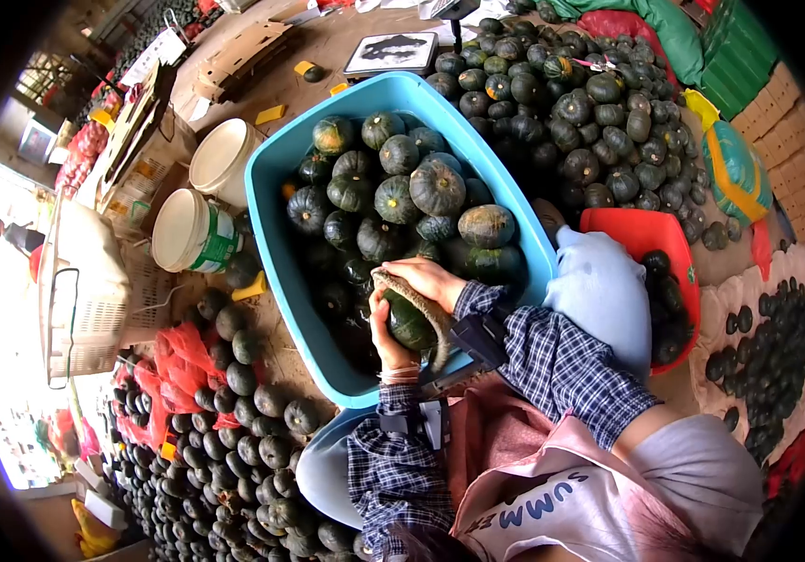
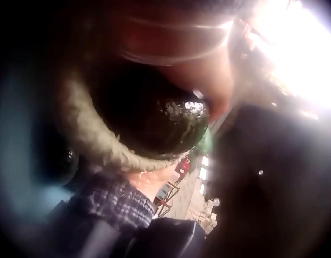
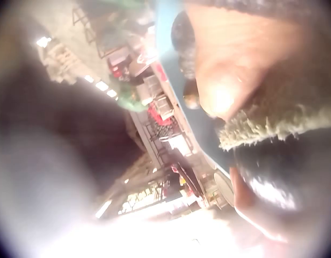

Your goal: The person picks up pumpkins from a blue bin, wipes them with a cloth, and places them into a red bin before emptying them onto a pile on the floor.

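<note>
My left hand (image 1: 389, 339) grips a wet, dark green squash (image 1: 408, 323) over the near edge of the blue tub (image 1: 266, 225). A rough, tan cloth (image 1: 438, 323) is draped over the squash, and my right hand (image 1: 428, 281) holds it against the skin from above. In the left wrist view the cloth (image 2: 101, 142) curves round the glossy squash (image 2: 181, 126). The right wrist view shows the cloth's frayed edge (image 3: 278, 126) under my right hand (image 3: 235, 59). Many green squashes (image 1: 393, 199) fill the tub, some mottled with orange.
Squash heaps lie at the back right (image 1: 599, 122) and front left (image 1: 252, 450). A red basin (image 1: 608, 222) with squashes stands to the right. White buckets (image 1: 177, 229) stand left, a scale (image 1: 391, 54) behind the tub. My knees flank the tub's near end.
</note>
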### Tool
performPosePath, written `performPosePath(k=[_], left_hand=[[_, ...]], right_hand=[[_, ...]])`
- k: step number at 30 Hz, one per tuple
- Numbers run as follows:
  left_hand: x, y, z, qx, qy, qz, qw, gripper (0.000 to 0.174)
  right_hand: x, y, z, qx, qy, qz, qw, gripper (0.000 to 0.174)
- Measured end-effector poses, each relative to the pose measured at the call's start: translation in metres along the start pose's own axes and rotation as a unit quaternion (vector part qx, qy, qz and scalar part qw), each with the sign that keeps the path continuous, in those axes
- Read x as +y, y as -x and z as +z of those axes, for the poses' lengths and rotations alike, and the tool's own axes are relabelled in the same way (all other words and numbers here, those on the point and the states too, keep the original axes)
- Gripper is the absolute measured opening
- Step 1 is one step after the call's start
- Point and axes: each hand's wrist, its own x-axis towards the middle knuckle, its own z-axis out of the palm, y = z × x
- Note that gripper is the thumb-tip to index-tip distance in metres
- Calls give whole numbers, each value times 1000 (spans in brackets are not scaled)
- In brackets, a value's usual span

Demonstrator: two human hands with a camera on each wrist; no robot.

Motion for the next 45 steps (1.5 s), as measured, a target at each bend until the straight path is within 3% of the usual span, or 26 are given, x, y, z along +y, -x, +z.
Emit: performPosePath(k=[2,3,4,6,7,8,10,13,14,16,18,20,21,24,26,28,29,30,31,32,34,36,37,40,41,45], left_hand=[[-2,-2,-6,37,92,-46,994,45],[4,3,6,65,114,-58,990,48],[4,-1,3,49,150,-74,985,44],[2,-16,-3,58,126,-39,990,45],[2,-21,-5,73,133,-23,988,42],[-11,-39,-39,92,-68,63,991,38],[-25,-42,-55,91,-104,67,988,37],[-13,-17,-17,44,72,-37,996,35],[-3,-2,4,44,89,-40,994,37],[0,1,12,-23,57,32,998,43],[6,10,26,13,117,39,992,49],[-6,-5,4,6,175,68,982,51],[-6,-6,11,4,103,131,986,51],[0,-7,16,-70,-133,173,973,57],[27,4,17,-114,-174,76,975,54],[57,14,8,-71,-292,-94,949,51],[65,13,5,-53,-316,-150,935,49],[66,16,14,-51,-292,-162,941,44],[60,13,10,-32,-348,-115,930,41],[53,9,4,-16,-402,-68,913,39],[34,13,8,-30,-402,91,911,32],[14,19,14,-32,-319,176,931,35],[8,23,11,-49,-284,169,943,50],[-10,16,-14,-34,-222,193,955,67],[-12,14,-17,-57,-197,155,966,82],[-10,7,-16,-79,-256,227,936,98]], right_hand=[[15,-12,-6,47,132,-59,988,33],[20,-10,-4,67,262,-159,950,34],[27,-6,-1,71,279,-198,937,36],[38,17,14,127,442,-296,837,36],[53,22,18,135,523,-372,755,37],[58,36,33,180,571,-383,703,37],[61,40,27,187,567,-399,696,38],[53,16,-8,89,299,-317,896,37],[35,25,1,46,-57,-128,989,38],[27,36,3,-24,-281,-48,958,38],[32,35,14,78,-234,-108,963,40],[42,35,20,36,-330,-33,943,40],[39,44,27,61,-351,-9,934,36],[24,56,13,33,-339,-11,940,38],[12,49,-1,106,-172,-142,969,38],[-16,61,8,57,43,-204,976,49],[-19,58,8,39,157,-244,956,51],[-17,54,7,18,266,-281,922,53],[-11,50,8,36,305,-306,901,52],[-7,47,12,71,281,-303,908,44],[-5,45,9,81,25,-175,981,37],[-7,50,10,-4,-255,-85,963,31],[-6,52,11,-10,-289,-73,954,32],[2,52,16,-20,-360,-51,931,36],[6,48,18,-21,-371,-63,926,39],[21,42,14,-42,-380,-79,921,40]])
